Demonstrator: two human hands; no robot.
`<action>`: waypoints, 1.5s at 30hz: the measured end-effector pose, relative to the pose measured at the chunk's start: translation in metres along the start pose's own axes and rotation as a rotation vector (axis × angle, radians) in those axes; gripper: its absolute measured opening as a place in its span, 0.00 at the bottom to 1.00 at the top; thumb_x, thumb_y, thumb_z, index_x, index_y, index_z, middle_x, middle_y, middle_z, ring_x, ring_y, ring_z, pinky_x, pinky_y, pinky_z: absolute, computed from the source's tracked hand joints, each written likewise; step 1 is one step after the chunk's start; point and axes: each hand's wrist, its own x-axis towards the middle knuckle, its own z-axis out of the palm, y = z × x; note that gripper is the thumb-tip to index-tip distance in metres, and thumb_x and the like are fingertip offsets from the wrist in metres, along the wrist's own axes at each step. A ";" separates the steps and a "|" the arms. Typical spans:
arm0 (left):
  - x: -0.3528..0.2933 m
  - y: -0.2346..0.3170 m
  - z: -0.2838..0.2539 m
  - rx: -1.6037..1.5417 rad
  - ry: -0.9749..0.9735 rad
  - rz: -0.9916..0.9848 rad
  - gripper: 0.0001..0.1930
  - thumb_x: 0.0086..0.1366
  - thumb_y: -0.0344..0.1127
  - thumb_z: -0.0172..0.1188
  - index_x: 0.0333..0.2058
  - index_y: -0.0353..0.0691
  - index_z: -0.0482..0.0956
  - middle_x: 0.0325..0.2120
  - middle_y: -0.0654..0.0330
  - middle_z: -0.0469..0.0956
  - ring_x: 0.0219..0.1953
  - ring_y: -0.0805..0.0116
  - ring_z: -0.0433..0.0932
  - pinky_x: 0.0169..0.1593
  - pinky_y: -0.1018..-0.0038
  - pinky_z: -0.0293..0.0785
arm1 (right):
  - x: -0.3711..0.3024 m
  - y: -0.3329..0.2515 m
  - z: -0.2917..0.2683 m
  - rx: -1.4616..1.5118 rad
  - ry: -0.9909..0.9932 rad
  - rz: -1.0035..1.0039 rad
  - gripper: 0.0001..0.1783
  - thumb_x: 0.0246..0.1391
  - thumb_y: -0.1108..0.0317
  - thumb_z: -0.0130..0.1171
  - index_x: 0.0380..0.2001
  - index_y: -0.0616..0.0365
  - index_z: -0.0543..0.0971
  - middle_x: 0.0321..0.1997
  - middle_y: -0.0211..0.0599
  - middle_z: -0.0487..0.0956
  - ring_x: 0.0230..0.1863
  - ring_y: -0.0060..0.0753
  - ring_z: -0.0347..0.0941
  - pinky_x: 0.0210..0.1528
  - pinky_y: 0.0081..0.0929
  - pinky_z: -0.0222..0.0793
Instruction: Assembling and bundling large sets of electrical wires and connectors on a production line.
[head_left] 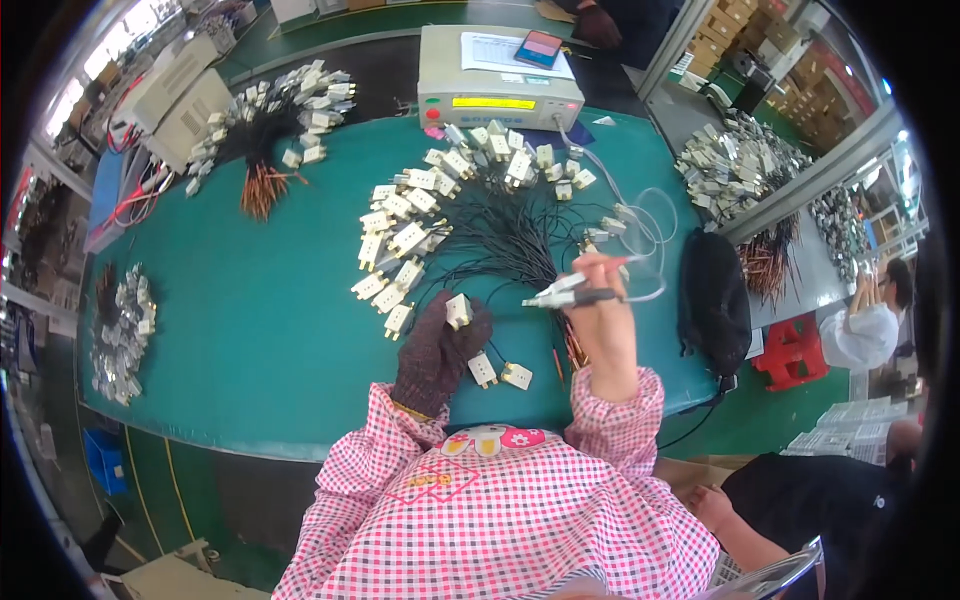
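**Crowded work in front of the tester box (500,98)**

From where I stand, the gloved left hand (428,352) pinches a white plug (458,311) in front of the box; the bare right hand (603,322) clasps a probe (556,293), just beside the plug. The tangled black cords (500,237) before the box could snag the probe and jerk it aside. Loose plugs (409,205) crowd the box's front; a black bag (713,300) sits front-right of it, cramping the elbow.

Top centre, a phone (538,49) flat on a paper sheet (487,52). Upper left, beige instrument cases (178,95). Right side, a black bag (714,305), then a red stool (793,356) near a white-clad person (860,335). Upper right, cardboard boxes (718,30). Lower left, a blue bin (105,461).
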 end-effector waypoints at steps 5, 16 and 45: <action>-0.001 0.005 -0.010 -0.088 -0.006 -0.010 0.14 0.63 0.33 0.53 0.45 0.33 0.70 0.42 0.47 0.73 0.44 0.55 0.75 0.47 0.67 0.76 | -0.027 0.026 0.004 -0.442 0.038 0.129 0.14 0.61 0.62 0.48 0.41 0.62 0.74 0.30 0.26 0.71 0.30 0.16 0.66 0.32 0.16 0.63; -0.007 0.041 -0.007 0.377 0.062 -0.170 0.20 0.61 0.33 0.55 0.51 0.37 0.65 0.42 0.55 0.73 0.43 0.64 0.75 0.48 0.71 0.74 | -0.031 0.050 0.003 -0.748 0.048 0.054 0.09 0.58 0.69 0.51 0.34 0.65 0.74 0.51 0.37 0.74 0.32 0.18 0.70 0.35 0.16 0.67; -0.018 -0.013 -0.018 0.312 0.035 0.123 0.19 0.64 0.34 0.52 0.53 0.40 0.65 0.44 0.55 0.74 0.43 0.62 0.75 0.48 0.61 0.72 | -0.030 0.061 0.001 -1.128 -0.067 -0.162 0.07 0.47 0.74 0.59 0.32 0.61 0.76 0.17 0.37 0.72 0.13 0.27 0.66 0.19 0.24 0.60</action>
